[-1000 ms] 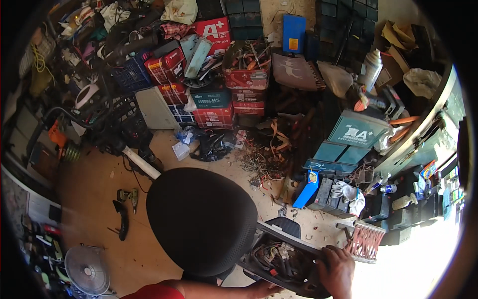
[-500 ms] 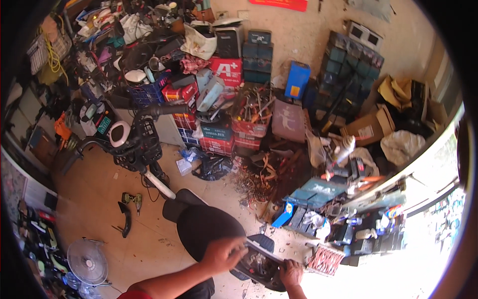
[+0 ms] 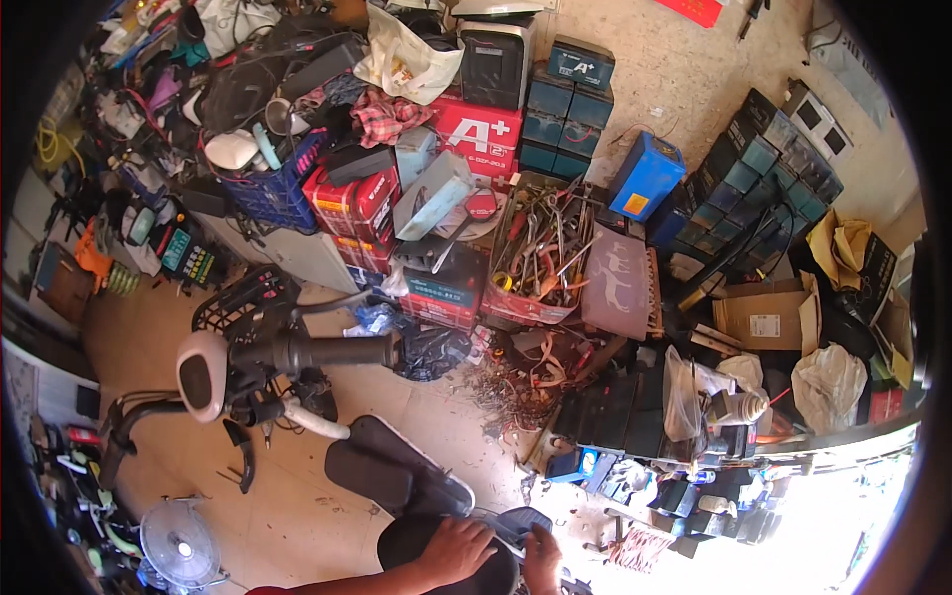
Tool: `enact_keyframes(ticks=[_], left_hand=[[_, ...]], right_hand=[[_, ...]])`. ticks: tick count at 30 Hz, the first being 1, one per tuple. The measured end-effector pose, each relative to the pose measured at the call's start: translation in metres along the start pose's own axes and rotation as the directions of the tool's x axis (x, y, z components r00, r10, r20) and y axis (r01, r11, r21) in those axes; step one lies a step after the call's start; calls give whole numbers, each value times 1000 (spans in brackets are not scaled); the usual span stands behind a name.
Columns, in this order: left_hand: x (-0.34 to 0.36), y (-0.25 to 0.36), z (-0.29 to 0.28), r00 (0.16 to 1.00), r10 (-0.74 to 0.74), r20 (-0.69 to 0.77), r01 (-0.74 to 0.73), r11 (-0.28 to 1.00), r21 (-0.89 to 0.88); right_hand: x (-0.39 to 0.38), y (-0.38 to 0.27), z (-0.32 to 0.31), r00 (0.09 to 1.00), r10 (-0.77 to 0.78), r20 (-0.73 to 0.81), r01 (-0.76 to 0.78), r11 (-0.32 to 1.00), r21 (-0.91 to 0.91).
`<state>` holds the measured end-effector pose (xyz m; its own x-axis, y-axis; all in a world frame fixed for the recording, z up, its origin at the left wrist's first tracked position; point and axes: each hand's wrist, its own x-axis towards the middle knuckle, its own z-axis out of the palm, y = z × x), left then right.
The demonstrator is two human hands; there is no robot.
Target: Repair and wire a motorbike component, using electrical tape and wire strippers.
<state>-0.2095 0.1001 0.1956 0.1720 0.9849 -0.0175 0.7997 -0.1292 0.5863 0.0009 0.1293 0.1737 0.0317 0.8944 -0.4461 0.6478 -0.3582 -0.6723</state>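
A scooter (image 3: 312, 420) is seen from above, stretched from left of centre to the bottom centre of the frame. Its long axis is slanted downward to the right: the handlebar (image 3: 347, 351) is set toward the upper left, with a pale oval unit (image 3: 201, 377) mounted beside it, and the rounded black seat (image 3: 405, 543) is placed at the bottom centre. The seat is cut off by the lower edge, so its own long axis cannot be told. Between them, a dark footboard (image 3: 372, 477) is laid along the same slant.

The left hand (image 3: 458, 549) is held over the seat's upper part, its fingers partly curled; whether anything is gripped cannot be told. The right hand (image 3: 541, 561) is held just to the right, fingers bent, close to a black pad (image 3: 524, 520); its grip is likewise hidden.

A curved black part (image 3: 241, 456) is left on the floor (image 3: 317, 540), and a fan (image 3: 182, 545) is placed at lower left. Tools are heaped in a red box (image 3: 528, 309) above centre.
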Motion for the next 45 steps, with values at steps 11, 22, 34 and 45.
enact_keyframes(ticks=[11, 22, 34, 45], left_hand=[[3, -42, -44, 948, -236, 216, 185, 955, 231], [-3, -52, -37, 977, -203, 63, 190, 968, 167], [1, -63, -28, 971, -240, 15, 240, 970, -31], [0, -60, -21, 976, -216, -3, 216, 976, -37]], right_hand=[[4, -21, 46, 953, 143, 268, -57, 950, -306], [339, -258, 51, 618, -732, -288, 695, 679, -236], [527, -329, 82, 907, -420, -29, 212, 513, -832], [509, -313, 27, 915, 33, 402, -321, 662, 678]])
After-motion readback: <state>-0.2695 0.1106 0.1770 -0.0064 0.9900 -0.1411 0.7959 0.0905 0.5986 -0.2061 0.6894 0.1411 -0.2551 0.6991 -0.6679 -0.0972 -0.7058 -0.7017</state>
